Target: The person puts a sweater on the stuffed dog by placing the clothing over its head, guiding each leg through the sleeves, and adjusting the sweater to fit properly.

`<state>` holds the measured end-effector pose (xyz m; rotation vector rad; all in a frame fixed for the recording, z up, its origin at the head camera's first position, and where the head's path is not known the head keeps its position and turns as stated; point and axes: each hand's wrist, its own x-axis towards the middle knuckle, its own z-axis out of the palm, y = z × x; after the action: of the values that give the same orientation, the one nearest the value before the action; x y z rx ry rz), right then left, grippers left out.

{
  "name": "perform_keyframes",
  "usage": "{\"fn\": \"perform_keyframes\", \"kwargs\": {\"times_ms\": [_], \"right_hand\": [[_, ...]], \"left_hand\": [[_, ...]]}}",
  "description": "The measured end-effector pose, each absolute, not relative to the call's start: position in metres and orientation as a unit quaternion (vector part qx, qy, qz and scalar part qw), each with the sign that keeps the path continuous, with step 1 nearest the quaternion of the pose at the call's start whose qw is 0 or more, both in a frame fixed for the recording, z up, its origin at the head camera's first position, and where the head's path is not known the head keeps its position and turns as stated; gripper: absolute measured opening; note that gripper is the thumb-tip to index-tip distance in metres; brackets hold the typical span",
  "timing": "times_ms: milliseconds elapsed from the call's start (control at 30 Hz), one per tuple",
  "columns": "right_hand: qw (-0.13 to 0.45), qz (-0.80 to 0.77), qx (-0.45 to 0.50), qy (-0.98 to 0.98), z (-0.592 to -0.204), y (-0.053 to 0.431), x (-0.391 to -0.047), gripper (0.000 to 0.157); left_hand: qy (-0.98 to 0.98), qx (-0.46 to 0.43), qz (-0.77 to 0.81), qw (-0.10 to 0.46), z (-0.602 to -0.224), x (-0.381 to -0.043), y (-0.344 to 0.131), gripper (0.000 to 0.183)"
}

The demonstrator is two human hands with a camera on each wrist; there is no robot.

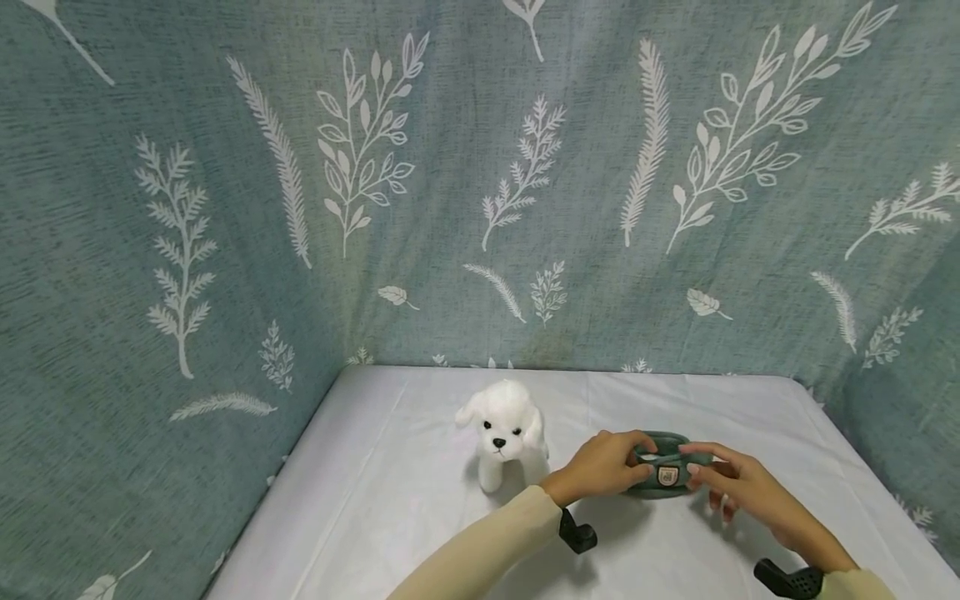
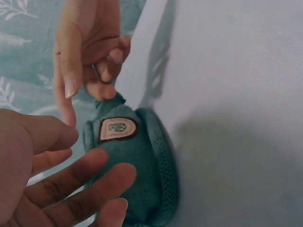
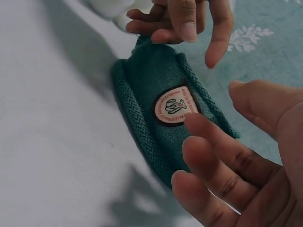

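Note:
A small green knitted garment with rolled, ribbed edges lies on the white cloth. A pale, dark-edged patch is sewn on its front. My left hand is at its left end, thumb and forefinger apart. At the other end is my right hand, its thumb parted from bent, relaxed fingers. Both wrist views show the fingers over or beside the knit, with no clear grip on it; exact contact is hard to tell. A white plush dog stands left of my left hand, facing me.
The white cloth covers a tabletop. Green fabric curtain with white leaf prints rises behind the table and on both sides. A black wrist mount sits on my left wrist, another mount on my right.

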<state>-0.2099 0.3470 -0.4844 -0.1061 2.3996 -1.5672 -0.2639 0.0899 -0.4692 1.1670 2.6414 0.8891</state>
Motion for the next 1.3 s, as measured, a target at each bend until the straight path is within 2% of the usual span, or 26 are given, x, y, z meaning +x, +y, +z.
{"fn": "perform_keyframes", "kwargs": {"times_ms": [767,1000,1167,1300], "right_hand": [[0.163,-0.527,-0.031,0.834,-0.487,0.344,-0.223,0.065],[0.165,-0.529,-0.028,0.832,-0.489,0.343,-0.222,0.059],[0.166,-0.535,-0.034,0.828,-0.492,0.344,-0.223,0.053],[0.172,-0.532,-0.045,0.828,-0.493,0.344,-0.225,0.058]], "left_hand": [[0.888,0.354,0.285,0.070,-0.481,-0.270,0.098,0.020],[0.897,0.346,0.270,0.058,-0.482,-0.270,0.099,0.025],[0.891,0.342,0.292,0.058,-0.486,-0.270,0.099,0.017],[0.881,0.341,0.321,0.060,-0.491,-0.272,0.098,0.012]]}}
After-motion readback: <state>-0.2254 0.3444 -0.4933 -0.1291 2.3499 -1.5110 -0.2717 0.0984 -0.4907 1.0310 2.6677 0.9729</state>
